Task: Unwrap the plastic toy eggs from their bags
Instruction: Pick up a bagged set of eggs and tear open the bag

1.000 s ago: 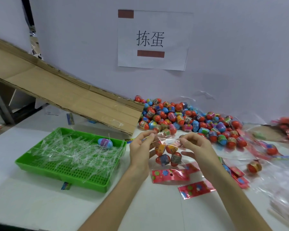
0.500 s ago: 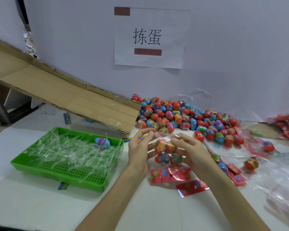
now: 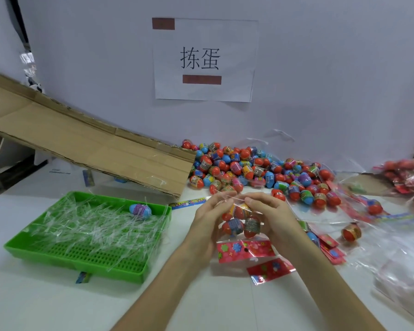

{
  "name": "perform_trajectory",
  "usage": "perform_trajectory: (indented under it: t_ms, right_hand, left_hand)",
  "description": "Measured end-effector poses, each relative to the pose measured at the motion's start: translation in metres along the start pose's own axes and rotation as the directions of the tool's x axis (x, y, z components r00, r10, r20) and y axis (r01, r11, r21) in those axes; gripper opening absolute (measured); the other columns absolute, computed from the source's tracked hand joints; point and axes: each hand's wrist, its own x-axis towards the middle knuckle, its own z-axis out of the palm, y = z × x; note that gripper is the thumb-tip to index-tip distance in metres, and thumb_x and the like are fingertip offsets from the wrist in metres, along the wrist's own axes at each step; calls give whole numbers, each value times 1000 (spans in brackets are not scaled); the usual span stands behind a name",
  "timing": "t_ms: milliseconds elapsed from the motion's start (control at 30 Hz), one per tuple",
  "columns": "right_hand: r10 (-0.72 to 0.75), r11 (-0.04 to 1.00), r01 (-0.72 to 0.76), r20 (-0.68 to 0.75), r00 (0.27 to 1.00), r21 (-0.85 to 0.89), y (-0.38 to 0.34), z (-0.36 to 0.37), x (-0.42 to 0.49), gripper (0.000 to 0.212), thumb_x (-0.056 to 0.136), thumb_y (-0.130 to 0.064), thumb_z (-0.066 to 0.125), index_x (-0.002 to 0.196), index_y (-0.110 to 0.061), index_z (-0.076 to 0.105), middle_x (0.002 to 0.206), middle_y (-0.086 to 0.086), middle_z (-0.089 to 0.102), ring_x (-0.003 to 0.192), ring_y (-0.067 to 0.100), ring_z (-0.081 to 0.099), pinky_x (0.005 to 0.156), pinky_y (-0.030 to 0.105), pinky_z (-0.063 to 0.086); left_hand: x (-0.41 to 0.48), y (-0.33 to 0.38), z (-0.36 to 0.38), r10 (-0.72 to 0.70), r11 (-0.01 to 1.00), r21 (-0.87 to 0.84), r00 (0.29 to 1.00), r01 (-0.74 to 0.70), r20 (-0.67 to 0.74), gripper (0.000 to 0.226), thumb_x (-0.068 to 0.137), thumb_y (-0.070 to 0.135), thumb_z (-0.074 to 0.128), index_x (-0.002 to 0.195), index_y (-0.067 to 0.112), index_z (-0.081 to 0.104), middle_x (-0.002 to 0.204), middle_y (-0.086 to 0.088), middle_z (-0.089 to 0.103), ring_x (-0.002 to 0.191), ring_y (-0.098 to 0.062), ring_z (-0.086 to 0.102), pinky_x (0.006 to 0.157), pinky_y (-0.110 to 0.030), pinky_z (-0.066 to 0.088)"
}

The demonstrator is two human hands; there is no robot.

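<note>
A clear plastic bag of toy eggs (image 3: 240,223) hangs between my hands, with a red flowered header card at its lower end. My left hand (image 3: 207,219) pinches the bag's top edge from the left. My right hand (image 3: 270,216) pinches the same edge from the right, fingertips almost meeting the left's. Several red, orange and blue eggs show through the bag. Behind my hands, against the wall, lies a big pile of loose eggs (image 3: 253,170).
A green tray (image 3: 86,259) at the left holds clear plastic strips and one blue egg (image 3: 140,210). A cardboard ramp (image 3: 86,149) slopes down toward the pile. Red header cards (image 3: 269,269), empty bags (image 3: 397,254) and a lone red egg (image 3: 351,231) lie at the right.
My hands have drawn closer together at the bag's top edge, and the bag has bunched up between them.
</note>
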Motion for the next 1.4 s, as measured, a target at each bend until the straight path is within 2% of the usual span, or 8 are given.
perform_trajectory:
  t_ms: [100,233,400,567,733,800,1100,1400]
  right_hand:
    - [-15,1000,16,18,1000,-19,2,1,-1,12,93,-17,69,98,-15,80,106,12,76,100,33,74,77,51,63]
    - [-6,1000,5,48,999,6,2,4,0,12,95,-15,67,95,-14,79,108,11,76,100,31,74,76,48,63]
    - [-12,1000,11,121,993,2,2,3,0,18,94,-12,68,109,-18,77,113,13,74,106,31,72,87,48,60]
    - [-33,999,28,125,992,44,0,5,-2,24,87,-9,73,107,-19,78,111,10,75,102,29,74,76,41,61]
    - [-26,992,18,63,998,123,-1,3,-2,21,85,-6,72,104,-11,77,112,15,74,94,29,75,62,39,59]
    - [-27,994,22,45,999,103,-1,2,-2,19,88,-4,70,102,-13,78,110,14,75,94,29,75,63,39,59]
    - [-22,997,17,56,998,75,-2,5,-2,24,93,-1,63,99,-15,81,107,10,76,99,26,74,73,35,59]
    - [-61,992,40,177,982,119,-10,5,-7,39,94,9,50,71,-10,74,105,11,74,96,24,70,73,36,58]
  left_hand:
    - [0,-1,-3,-7,1000,-15,999,7,37,19,91,26,67,109,27,74,122,-14,73,110,-36,71,96,-62,52]
    - [-2,3,-2,19,999,-30,999,-18,29,17,81,27,68,95,30,76,115,-7,75,100,-24,74,74,-41,62]
    - [-3,7,-3,3,998,-57,1000,-3,-8,26,100,16,53,92,28,74,106,-7,76,87,-18,76,64,-34,60]
    - [-4,9,-3,-7,997,-83,999,10,38,25,95,23,54,88,32,76,107,-5,75,87,-19,74,69,-34,58]
    - [-6,11,-1,6,995,-104,994,6,111,35,87,27,57,116,32,75,130,-6,71,111,-23,69,94,-43,54]
    - [-6,11,1,17,994,-108,993,-4,119,35,89,24,58,120,30,73,130,-11,70,111,-27,69,90,-43,57]
    - [-10,11,5,95,991,-90,995,-96,-12,30,92,17,55,98,31,81,123,-4,74,108,-20,73,80,-34,61]
    - [-13,13,2,106,980,-180,989,-87,99,29,88,16,50,63,22,62,130,-7,71,115,-28,70,75,-36,61]
